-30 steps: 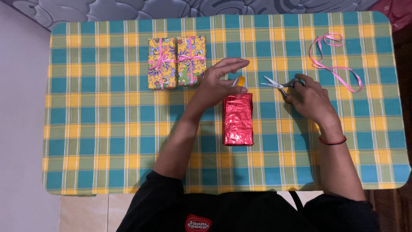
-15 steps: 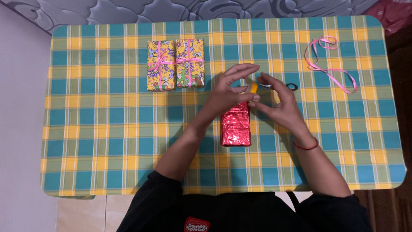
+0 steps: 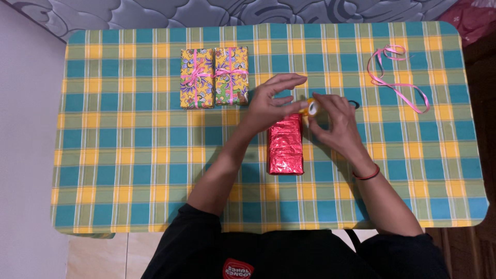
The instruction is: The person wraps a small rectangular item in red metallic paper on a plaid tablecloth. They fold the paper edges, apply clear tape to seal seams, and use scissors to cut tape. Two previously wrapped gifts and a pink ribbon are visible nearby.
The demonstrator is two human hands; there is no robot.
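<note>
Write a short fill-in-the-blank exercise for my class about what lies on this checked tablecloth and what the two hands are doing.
1. Both hands meet at a small yellow roll of tape just above the ____ foil-wrapped box.
2. The two yellow floral parcels are tied with ____ ribbon.
3. A loose ribbon lies toward the table's far ____ corner.
4. The right hand wears a red ____ at the wrist.

Missing words: red; pink; right; band

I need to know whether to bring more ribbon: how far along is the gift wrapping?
Two yellow flowered gifts sit wrapped and tied with pink ribbon. The red foil gift is wrapped but has no ribbon. In hand: the left hand and right hand hold a small yellow tape roll above it. One pink ribbon lies loose beside the scissors.
</note>
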